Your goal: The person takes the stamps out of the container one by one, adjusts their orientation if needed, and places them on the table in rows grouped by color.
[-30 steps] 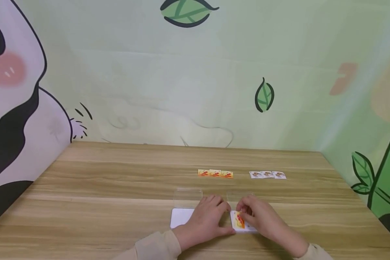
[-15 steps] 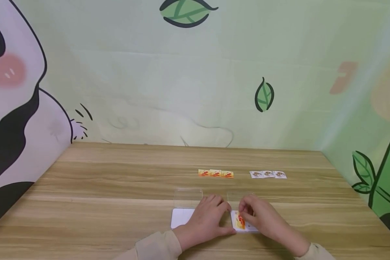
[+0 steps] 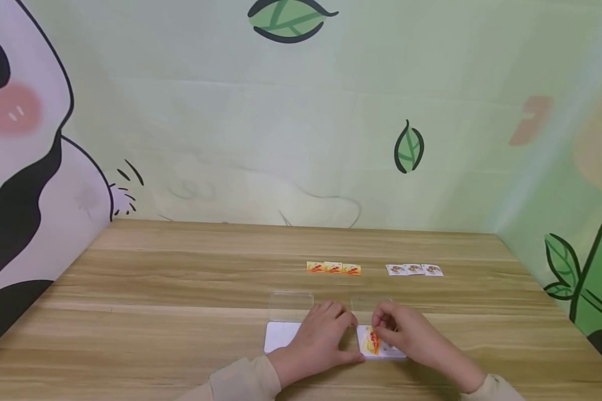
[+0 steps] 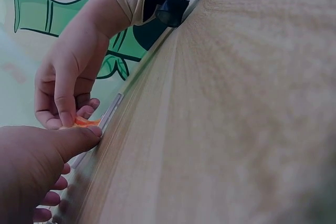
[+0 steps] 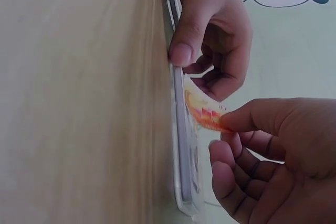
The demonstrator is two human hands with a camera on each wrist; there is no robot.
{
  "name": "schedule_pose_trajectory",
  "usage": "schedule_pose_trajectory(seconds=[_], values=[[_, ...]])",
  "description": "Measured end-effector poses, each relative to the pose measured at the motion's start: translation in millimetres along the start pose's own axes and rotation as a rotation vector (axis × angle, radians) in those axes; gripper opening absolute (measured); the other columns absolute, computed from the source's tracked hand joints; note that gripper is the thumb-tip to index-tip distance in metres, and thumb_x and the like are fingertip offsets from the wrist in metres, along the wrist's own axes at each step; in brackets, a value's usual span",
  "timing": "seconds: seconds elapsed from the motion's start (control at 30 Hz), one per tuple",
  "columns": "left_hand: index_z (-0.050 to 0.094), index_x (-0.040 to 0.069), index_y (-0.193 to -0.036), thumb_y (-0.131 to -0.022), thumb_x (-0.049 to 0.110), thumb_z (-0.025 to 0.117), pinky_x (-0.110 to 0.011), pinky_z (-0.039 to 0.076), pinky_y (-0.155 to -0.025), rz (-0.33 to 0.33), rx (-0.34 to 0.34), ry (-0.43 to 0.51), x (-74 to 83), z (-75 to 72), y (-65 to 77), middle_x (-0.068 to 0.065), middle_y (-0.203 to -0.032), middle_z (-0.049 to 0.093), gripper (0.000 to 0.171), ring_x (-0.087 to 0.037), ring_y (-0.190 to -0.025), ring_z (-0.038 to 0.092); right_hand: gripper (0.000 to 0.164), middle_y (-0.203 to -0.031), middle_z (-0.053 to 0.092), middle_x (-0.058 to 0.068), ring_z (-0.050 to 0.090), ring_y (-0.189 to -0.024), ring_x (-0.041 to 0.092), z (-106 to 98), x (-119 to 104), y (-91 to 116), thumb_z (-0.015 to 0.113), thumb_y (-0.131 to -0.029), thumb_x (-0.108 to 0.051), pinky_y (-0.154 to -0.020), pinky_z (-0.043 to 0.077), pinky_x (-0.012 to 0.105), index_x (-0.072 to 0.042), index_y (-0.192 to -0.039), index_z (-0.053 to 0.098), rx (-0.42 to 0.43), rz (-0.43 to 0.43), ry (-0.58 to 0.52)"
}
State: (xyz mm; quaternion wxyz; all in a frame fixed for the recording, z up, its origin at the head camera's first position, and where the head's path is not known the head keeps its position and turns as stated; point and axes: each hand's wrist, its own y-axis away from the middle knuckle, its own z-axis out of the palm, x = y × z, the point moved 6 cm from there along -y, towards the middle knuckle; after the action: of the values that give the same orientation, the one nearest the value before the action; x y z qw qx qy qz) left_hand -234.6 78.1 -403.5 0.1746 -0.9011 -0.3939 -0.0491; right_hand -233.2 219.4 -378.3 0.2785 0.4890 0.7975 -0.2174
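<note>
Right grip (image 3: 396, 334) pinches yellow-red sticker (image 3: 372, 341) over white tray (image 3: 387, 351); left grip (image 3: 326, 340) beside, fingers loosely curled, thumb pressing tray edge.

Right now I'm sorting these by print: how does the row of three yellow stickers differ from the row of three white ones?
The yellow stickers have yellow grounds with red print; the white stickers have white grounds with brownish print. The yellow row lies left, the white row right. Both lie flat on the table, untouched by either hand.

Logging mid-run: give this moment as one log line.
right hand: pinches yellow sticker over white card | left hand: thumb presses card edge | table: two sticker rows
</note>
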Motion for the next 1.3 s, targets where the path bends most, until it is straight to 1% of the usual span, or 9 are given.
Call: schedule_pose_trajectory(seconds=[0.2,0.37,0.63,0.87,1.03,1.3], values=[[0.063,0.020,-0.105,-0.076,0.058,0.072,-0.031,0.043,-0.094,0.004,0.003,0.001,-0.8,1.7,0.3,0.007,-0.103,0.056,0.049,-0.012,-0.102,0.051,0.005,-0.073,0.055,-0.003,0.048,-0.065,-0.001,-2,2,0,0.063,-0.088,-0.008,-0.058,0.044,0.018,-0.008,-0.086,0.058,-0.028,0.007,-0.052],[0.063,0.019,-0.105,-0.076,0.058,0.072,-0.031,0.043,-0.094,0.011,0.011,-0.002,-0.3,0.4,0.7,0.006,-0.103,0.056,0.049,-0.012,-0.102,0.051,0.007,-0.073,0.056,-0.003,0.049,-0.065,-0.001,-4,2,0,0.063,-0.089,-0.010,-0.058,0.045,0.019,-0.005,-0.088,0.058,-0.046,-0.004,-0.108],[0.063,0.019,-0.106,-0.076,0.057,0.072,-0.033,0.044,-0.095,0.006,0.006,-0.003,-0.1,-0.8,1.1,0.006,-0.104,0.056,0.050,-0.013,-0.104,0.051,0.009,-0.075,0.056,0.002,0.053,-0.065,0.002,-7,5,1,0.061,-0.090,-0.010,-0.056,0.047,0.020,-0.002,-0.090,0.058,-0.075,-0.009,-0.184],[0.063,0.019,-0.107,-0.076,0.058,0.072,-0.032,0.043,-0.095,-0.005,-0.004,0.005,-0.1,-0.3,0.8,0.006,-0.104,0.057,0.050,-0.012,-0.103,0.051,0.013,-0.079,0.058,0.006,0.052,-0.065,0.003,-13,7,1,0.059,-0.091,-0.011,-0.054,0.046,0.020,0.002,-0.093,0.056,-0.039,0.023,-0.233],[0.064,0.019,-0.108,-0.076,0.058,0.071,-0.032,0.043,-0.095,-0.009,-0.011,0.008,-0.5,0.9,0.6,0.006,-0.104,0.057,0.050,-0.012,-0.102,0.050,0.015,-0.081,0.057,0.007,0.053,-0.067,0.004,-14,10,0,0.059,-0.093,-0.010,-0.054,0.046,0.020,0.004,-0.096,0.056,-0.035,0.044,-0.261],[0.064,0.019,-0.108,-0.076,0.058,0.071,-0.033,0.044,-0.095,-0.014,-0.018,0.011,-1.6,2.2,-0.3,0.006,-0.105,0.057,0.051,-0.012,-0.102,0.051,0.016,-0.080,0.056,0.008,0.052,-0.066,0.005,-16,15,-1,0.059,-0.092,-0.009,-0.052,0.044,0.020,0.005,-0.097,0.055,-0.003,0.070,-0.260]])
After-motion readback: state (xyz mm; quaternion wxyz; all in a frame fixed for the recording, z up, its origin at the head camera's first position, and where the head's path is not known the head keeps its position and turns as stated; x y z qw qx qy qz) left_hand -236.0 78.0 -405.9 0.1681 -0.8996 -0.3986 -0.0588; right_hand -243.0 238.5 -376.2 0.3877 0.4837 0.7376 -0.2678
